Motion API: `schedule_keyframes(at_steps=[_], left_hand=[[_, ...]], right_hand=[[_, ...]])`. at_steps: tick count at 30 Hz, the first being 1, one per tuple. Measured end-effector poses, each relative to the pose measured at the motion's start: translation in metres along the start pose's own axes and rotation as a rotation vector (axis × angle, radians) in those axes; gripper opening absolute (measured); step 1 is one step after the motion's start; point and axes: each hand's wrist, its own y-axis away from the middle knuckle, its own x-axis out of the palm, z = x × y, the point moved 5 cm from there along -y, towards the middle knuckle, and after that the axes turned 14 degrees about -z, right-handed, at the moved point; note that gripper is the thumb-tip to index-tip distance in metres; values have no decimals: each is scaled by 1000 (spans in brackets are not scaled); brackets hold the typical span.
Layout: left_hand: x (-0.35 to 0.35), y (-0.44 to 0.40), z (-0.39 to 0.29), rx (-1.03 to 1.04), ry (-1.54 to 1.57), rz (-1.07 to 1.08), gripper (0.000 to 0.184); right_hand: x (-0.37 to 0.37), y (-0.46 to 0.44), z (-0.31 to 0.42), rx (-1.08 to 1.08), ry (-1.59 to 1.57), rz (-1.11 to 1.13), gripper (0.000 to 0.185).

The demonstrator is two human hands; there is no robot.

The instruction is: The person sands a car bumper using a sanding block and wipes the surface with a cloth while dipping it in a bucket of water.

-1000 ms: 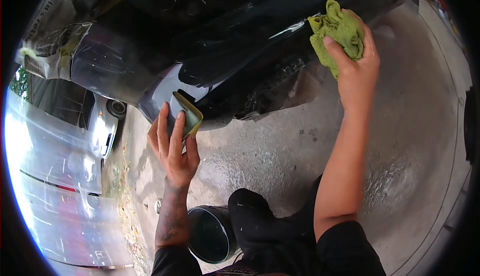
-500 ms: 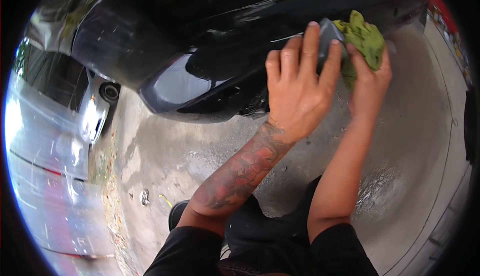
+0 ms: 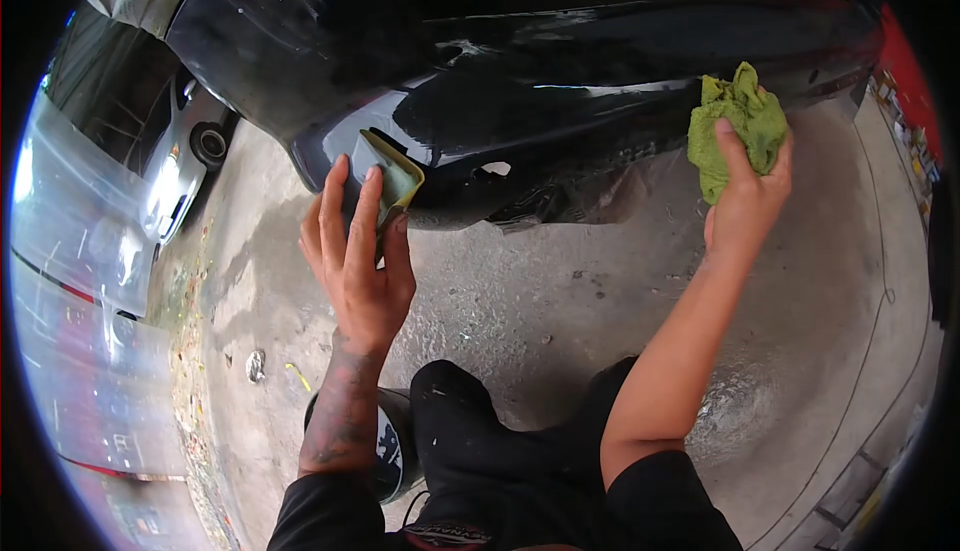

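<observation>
A large glossy black car body panel [image 3: 560, 61] spans the upper part of the view, with a light grey patch [image 3: 350, 136] at its lower left. My left hand [image 3: 358, 261] holds a folded sheet of sandpaper [image 3: 398, 183], grey-green with a yellowish edge, against the panel beside this patch. On the right, my right hand [image 3: 745, 191] grips a crumpled green cloth [image 3: 735, 141] at the panel's lower edge. Whether the cloth touches the panel is unclear.
A dark bucket [image 3: 398, 441] stands on the wet concrete floor [image 3: 520, 301], left of my legs. A silver car [image 3: 185, 156] is at the left, behind clear plastic sheeting [image 3: 80, 221]. A cable [image 3: 888, 296] runs along the floor at the right.
My left hand has moved back from beside the cloth to the panel's lower left, still with the sandpaper. My right hand keeps hold of the cloth. The view has shifted, showing more of the panel.
</observation>
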Motion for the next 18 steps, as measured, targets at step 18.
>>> schedule_keyframes(at_steps=[18], left_hand=[[38,-61,-74,185,242,39,51]], right_hand=[[0,2,3,-8,44,71,52]])
